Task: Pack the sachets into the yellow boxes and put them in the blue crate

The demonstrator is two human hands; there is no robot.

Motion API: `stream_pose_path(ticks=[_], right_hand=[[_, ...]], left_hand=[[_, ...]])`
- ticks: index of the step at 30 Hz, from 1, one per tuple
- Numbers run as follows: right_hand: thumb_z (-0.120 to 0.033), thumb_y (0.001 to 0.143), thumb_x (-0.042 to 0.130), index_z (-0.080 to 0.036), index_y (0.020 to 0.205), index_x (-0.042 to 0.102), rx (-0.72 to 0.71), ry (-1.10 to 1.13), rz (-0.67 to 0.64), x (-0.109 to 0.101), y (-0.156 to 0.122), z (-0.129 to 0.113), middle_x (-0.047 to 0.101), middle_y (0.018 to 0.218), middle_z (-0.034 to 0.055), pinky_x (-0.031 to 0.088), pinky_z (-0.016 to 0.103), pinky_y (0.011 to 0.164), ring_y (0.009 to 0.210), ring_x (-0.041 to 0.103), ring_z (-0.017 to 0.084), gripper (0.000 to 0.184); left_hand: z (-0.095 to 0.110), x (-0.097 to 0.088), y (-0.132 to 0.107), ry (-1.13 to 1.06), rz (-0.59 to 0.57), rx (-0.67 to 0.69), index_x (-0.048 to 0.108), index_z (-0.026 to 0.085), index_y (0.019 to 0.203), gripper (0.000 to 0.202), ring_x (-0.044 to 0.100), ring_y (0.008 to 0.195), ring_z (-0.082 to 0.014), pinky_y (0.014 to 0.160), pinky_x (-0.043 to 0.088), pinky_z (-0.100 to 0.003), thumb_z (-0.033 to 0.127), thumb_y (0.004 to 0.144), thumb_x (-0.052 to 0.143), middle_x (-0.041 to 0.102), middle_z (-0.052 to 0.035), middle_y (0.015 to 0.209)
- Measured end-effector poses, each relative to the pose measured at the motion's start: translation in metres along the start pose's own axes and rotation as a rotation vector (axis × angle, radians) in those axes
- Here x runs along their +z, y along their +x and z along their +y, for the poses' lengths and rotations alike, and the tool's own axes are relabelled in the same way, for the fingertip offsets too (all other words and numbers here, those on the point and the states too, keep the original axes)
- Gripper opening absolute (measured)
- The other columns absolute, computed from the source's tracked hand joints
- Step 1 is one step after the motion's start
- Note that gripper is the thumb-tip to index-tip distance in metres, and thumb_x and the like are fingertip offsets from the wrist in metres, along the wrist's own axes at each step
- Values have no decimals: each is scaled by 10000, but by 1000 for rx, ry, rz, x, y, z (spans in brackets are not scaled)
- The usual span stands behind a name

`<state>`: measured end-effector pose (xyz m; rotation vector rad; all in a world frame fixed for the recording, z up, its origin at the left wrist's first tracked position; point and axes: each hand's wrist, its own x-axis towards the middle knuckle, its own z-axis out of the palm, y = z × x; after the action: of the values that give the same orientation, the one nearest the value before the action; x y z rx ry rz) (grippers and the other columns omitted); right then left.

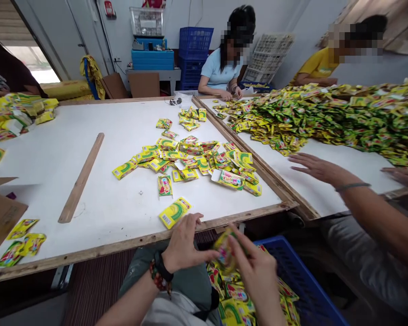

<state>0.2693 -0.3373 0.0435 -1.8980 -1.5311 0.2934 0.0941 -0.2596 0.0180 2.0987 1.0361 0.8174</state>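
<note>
1. Two bare hands belong to the person wearing the camera. The left hand [181,249], with a black watch and a beaded bracelet on its wrist, and the right hand [254,276] are close together, not clamped on each other.
2. One small yellow foil sachet [224,251] sits pinched in the fingers of the right hand, above the crate. The left hand's fingers curl just beside it; I cannot tell whether they touch it.
3. One blue plastic crate [302,278] stands below the hands, holding many yellow sachets [234,305], too many to count.
4. One white wood-framed surface [54,154] lies ahead. On it are one loose scatter of yellow packets [193,156], one yellow packet [175,213] just beyond the left hand, and one long wooden strip [81,177].
5. Three yellow sachets [22,228] lie at that surface's lower left corner.
6. A second white surface [339,181] adjoins on the right, under one large heap of green-and-yellow sachets [343,120].
7. Two hands of a co-worker [321,168] rest flat on that second surface, apart from each other.
8. Two more co-workers sit beyond: one in a pale blue shirt [219,70], one in a yellow shirt [317,65].
</note>
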Motion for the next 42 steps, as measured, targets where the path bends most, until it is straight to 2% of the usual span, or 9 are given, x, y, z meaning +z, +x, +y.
stream_pose_path(ticks=[3, 6, 11, 15, 20, 25, 30, 35, 42], right_hand=[[-372, 843, 582, -193, 1093, 729, 19, -205, 78, -6, 5, 28, 762, 932, 128, 581, 390, 639, 782, 720, 300, 341], [-233, 871, 500, -174, 1211, 654, -105, -40, 5, 29, 32, 26, 676, 1195, 154, 497, 506, 939, 1117, 627, 306, 379], [38, 745, 436, -231, 1251, 617, -265, 120, -313, 92, 88, -21, 537, 1385, 137, 325, 611, 1049, 1309, 461, 291, 601], [-169, 858, 533, -188, 792, 745, -420, 366, -484, 82, 97, -48, 743, 885, 52, 512, 386, 855, 952, 673, 243, 222], [-407, 887, 540, -136, 777, 726, -75, 567, -307, 52, 81, -64, 647, 584, -2, 445, 221, 477, 524, 575, 139, 347], [-433, 850, 582, -180, 1070, 730, 32, 909, -364, 44, 69, -58, 753, 856, 47, 556, 301, 680, 774, 681, 207, 367], [-451, 804, 643, -184, 1097, 721, 123, 970, -392, 56, 58, -53, 767, 887, 59, 568, 362, 778, 840, 702, 235, 404], [-483, 898, 512, -194, 1138, 702, 52, 942, -266, 74, 43, -63, 724, 1119, 80, 515, 409, 925, 1033, 664, 266, 421], [-397, 931, 476, -170, 1184, 667, -90, 646, -35, 78, 35, -60, 749, 998, 106, 582, 354, 759, 855, 712, 232, 389]], left_hand=[[-12, -10, 5, 327, 123, -145, 438, 175, 1241, 500, 484, 1142, -315, 950, 415, -499, 330, 807, 633, 525, -149, 1241], [-30, -17, 15, 543, 79, -295, 498, 134, 1196, 455, 528, 1043, -316, 881, 445, -477, 206, 768, 636, 579, -154, 1143], [-44, -49, 19, 314, -102, -203, 572, 173, 1109, 437, 598, 968, -238, 895, 470, -383, 49, 691, 535, 654, -77, 1062], [-37, -74, 8, 48, -64, -79, 597, 201, 1032, 313, 615, 1004, -211, 917, 486, -359, 102, 755, 490, 667, -52, 1050], [-23, -42, -3, 7, 164, -78, 330, 198, 1355, 725, 578, 1135, -260, 945, 494, -410, 272, 721, 673, 546, -122, 1300], [-19, -1, -7, 34, 316, -127, 256, 169, 1374, 740, 602, 1050, -278, 868, 517, -437, 255, 724, 599, 566, -141, 1224], [-13, -1, -5, 15, 377, -78, 455, 190, 1095, 367, 596, 860, -221, 755, 522, -363, 257, 745, 541, 575, -65, 952], [-9, -2, 0, 22, 447, -167, 363, 189, 1231, 508, 621, 799, -216, 692, 512, -336, 357, 797, 566, 612, -74, 972], [-21, 9, -8, -51, 479, -80, 269, 168, 1351, 600, 578, 1074, -263, 863, 487, -389, 381, 856, 534, 498, -181, 1275]])
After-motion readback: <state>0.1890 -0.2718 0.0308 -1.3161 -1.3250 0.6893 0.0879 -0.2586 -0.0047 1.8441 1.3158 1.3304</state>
